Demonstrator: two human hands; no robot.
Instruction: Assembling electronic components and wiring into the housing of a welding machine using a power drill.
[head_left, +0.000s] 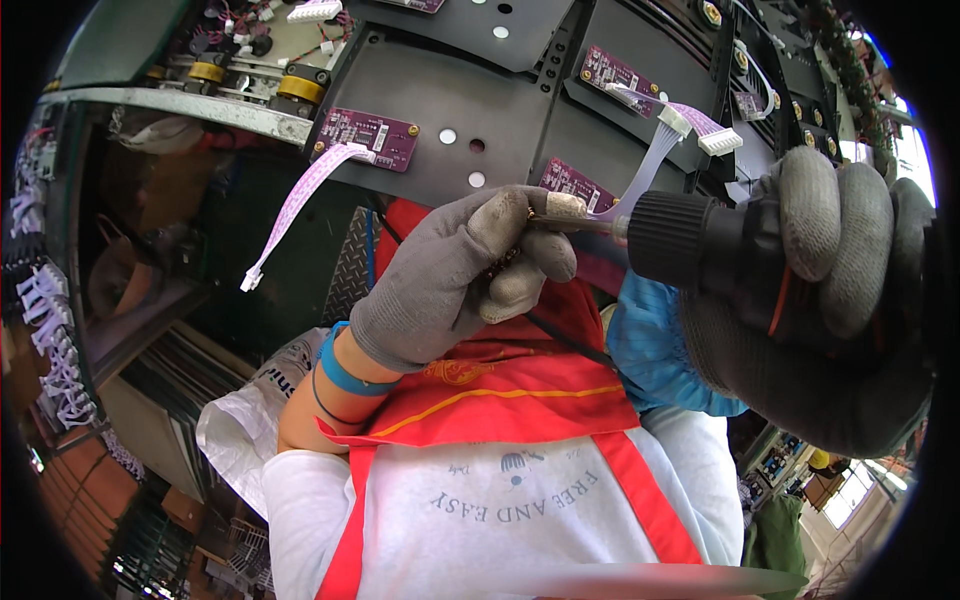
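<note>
My right hand, in a grey glove, wraps round a black power screwdriver that points left. Its metal bit reaches to the fingertips of my left hand. That hand, also gloved, is closed, thumb and forefinger pinched at the bit's tip. Small brass-coloured pieces, apparently screws, show among its curled fingers. Just beyond the fingers a purple circuit board lies on a dark metal plate, partly hidden by my left hand. A ribbon cable rises behind the screwdriver.
Another purple board sits on the plate at left, its pink-white ribbon cable hanging over the near edge. A third board lies farther right. Yellow-banded cylindrical parts stand at far left. Bundled white connectors hang along the left side.
</note>
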